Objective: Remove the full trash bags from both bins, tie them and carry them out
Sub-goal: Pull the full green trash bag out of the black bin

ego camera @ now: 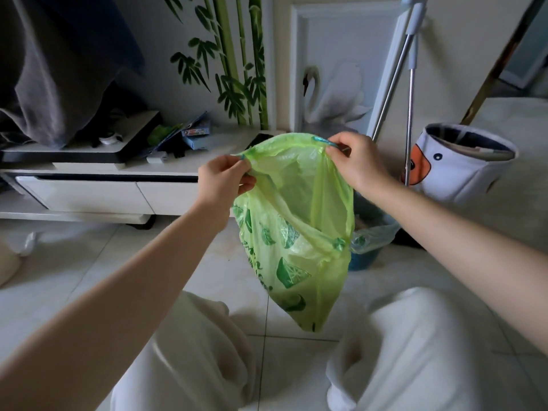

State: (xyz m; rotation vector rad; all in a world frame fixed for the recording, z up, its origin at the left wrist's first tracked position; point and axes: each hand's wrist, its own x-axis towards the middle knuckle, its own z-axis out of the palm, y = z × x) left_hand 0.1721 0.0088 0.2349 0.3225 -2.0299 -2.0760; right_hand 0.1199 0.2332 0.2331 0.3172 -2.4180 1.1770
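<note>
The tiled floor (89, 262) fills the lower part of the view, pale and glossy, with the person's knees in white trousers (400, 336) rising from the bottom edge. Along the left runs a low white bench (89, 185) with drawers, carrying a dark-topped stand, a heap of grey cloth (44, 69) and a scatter of small boxes and booklets. The wall behind it bears a bamboo mural (234, 54) and a swan panel (329, 93).

To the right stands a white bin (462, 164) printed with a duck face (orange beak, round black eye), two metal poles (409, 84) leaning just beside it. Lower and nearer, partly hidden, sits a blue bin (367, 259) with a clear liner (376, 237) spilling over its rim.

In the middle hangs a green trash bag (299, 247), translucent, printed with darker green leaves and lime slices, held in the air above the floor between the knees. Its mouth is spread open towards the camera and it looks slack; what it holds cannot be told.

The left hand (221, 182) pinches the bag's rim on the left, fingers closed on the gathered plastic. The right hand (355, 161) grips the rim on the opposite side, closed around a blue drawstring (323, 140).
</note>
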